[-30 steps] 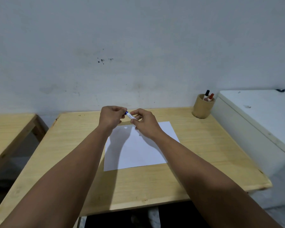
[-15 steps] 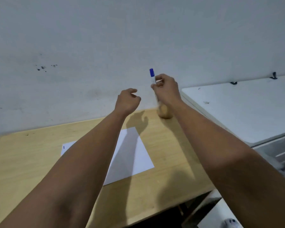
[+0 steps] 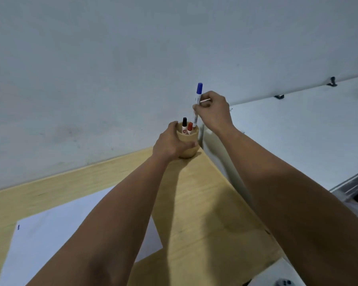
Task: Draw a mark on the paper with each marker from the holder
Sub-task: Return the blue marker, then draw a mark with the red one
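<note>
Two hands: right hand pinches blue-capped marker, left hand grips holder

A pale wooden desk is seen under the hands, its far edge set against a grey-white wall beyond them. To the right of the hands a white cabinet top is shown, just beside the desk. Two small dark brackets are spotted where that top meets the wall.
</note>
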`<state>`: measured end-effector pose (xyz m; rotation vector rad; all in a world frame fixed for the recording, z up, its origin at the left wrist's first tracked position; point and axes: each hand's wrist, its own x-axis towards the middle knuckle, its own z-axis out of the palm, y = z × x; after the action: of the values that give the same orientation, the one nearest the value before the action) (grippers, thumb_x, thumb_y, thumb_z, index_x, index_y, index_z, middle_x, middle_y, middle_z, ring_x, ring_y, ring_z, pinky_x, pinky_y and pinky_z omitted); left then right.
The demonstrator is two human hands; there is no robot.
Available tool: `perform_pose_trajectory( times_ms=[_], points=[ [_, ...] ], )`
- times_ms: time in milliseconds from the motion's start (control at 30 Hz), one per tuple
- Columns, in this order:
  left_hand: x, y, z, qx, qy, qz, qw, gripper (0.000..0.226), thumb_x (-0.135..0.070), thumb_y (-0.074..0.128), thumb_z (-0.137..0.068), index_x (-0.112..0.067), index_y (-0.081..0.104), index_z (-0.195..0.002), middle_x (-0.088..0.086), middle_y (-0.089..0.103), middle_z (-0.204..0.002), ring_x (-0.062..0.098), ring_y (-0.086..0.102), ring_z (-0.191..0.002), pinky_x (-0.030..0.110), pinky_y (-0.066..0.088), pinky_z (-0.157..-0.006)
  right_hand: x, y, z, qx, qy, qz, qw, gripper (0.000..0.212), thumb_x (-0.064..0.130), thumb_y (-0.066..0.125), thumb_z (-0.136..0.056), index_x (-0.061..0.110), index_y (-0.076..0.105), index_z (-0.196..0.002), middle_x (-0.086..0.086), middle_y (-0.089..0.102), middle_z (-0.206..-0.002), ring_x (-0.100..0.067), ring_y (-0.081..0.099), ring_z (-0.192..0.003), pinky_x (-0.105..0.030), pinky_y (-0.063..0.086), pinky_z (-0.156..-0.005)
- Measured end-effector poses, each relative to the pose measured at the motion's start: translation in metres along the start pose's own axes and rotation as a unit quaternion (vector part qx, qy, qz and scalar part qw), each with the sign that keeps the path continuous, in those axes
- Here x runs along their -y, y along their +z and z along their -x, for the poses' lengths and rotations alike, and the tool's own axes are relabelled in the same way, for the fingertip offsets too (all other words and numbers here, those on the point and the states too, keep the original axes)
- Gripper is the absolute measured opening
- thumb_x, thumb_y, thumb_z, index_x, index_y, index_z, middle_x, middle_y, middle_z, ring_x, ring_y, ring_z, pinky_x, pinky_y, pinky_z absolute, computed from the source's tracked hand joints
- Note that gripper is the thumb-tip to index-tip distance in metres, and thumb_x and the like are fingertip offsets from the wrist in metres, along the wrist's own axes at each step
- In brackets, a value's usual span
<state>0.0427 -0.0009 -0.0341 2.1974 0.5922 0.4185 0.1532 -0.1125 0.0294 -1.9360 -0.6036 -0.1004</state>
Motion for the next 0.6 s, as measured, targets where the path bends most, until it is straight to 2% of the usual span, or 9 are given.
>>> perform_pose_trajectory(
  times_ms=[100,233,333,400,500,600],
  points=[
    [0.008,0.008,-0.005,-0.027,0.005,0.004,1.000,0.091,-0.044,0.089,-0.073,-0.024,0.042,-0.149,-0.001,0.064,-0.138,0.025,0.063,-0.121,0.045,0.053,-0.098,-0.007,0.005,-0.001,0.002,0.007,-0.030,1.000,0.015,0.020,0.079,-0.095,0.022,0.067,-0.102,0.004,0.078,-0.085,-0.018,0.080,-0.083,-0.033,0.062,-0.085],
    [0.011,0.012,-0.006,-0.043,0.010,0.006,0.999,0.089,-0.045,0.090,-0.072,-0.026,0.044,-0.146,-0.001,0.066,-0.134,0.026,0.065,-0.117,0.047,0.055,-0.095,-0.007,0.009,0.000,0.007,-0.003,-0.023,1.000,0.016,0.019,0.079,-0.095,0.021,0.066,-0.102,0.000,0.078,-0.089,-0.018,0.078,-0.084,-0.029,0.059,-0.083],
    [0.011,0.013,-0.006,-0.041,0.012,0.007,0.999,0.089,-0.045,0.090,-0.072,-0.026,0.043,-0.145,-0.001,0.065,-0.136,0.026,0.065,-0.119,0.048,0.056,-0.095,-0.011,0.012,0.004,0.031,0.004,-0.001,1.000,0.014,0.019,0.079,-0.094,0.020,0.069,-0.103,0.001,0.077,-0.088,-0.020,0.078,-0.088,-0.035,0.062,-0.088],
    [0.010,0.012,-0.006,-0.040,0.008,0.005,0.999,0.089,-0.046,0.090,-0.072,-0.027,0.043,-0.145,-0.002,0.065,-0.136,0.026,0.065,-0.119,0.049,0.056,-0.096,-0.015,0.012,0.008,0.049,0.014,0.013,0.999,0.014,0.020,0.078,-0.094,0.019,0.073,-0.107,0.004,0.078,-0.088,-0.017,0.078,-0.089,-0.037,0.063,-0.091],
    [0.010,0.012,-0.005,-0.041,0.003,0.005,0.999,0.088,-0.045,0.090,-0.072,-0.028,0.044,-0.145,-0.003,0.066,-0.134,0.024,0.065,-0.117,0.047,0.056,-0.096,-0.018,0.011,0.016,0.057,0.027,0.007,0.998,0.024,0.021,0.072,-0.098,0.020,0.074,-0.122,0.010,0.076,-0.086,-0.015,0.076,-0.094,-0.038,0.061,-0.097],
    [0.008,0.012,-0.005,-0.040,0.000,0.006,0.999,0.087,-0.044,0.088,-0.073,-0.030,0.044,-0.146,-0.005,0.068,-0.129,0.023,0.066,-0.115,0.046,0.056,-0.095,-0.018,0.010,0.029,0.039,0.010,0.016,0.999,0.027,0.026,0.065,-0.100,0.022,0.075,-0.124,0.010,0.075,-0.103,-0.012,0.071,-0.098,-0.032,0.059,-0.096]
  ],
)
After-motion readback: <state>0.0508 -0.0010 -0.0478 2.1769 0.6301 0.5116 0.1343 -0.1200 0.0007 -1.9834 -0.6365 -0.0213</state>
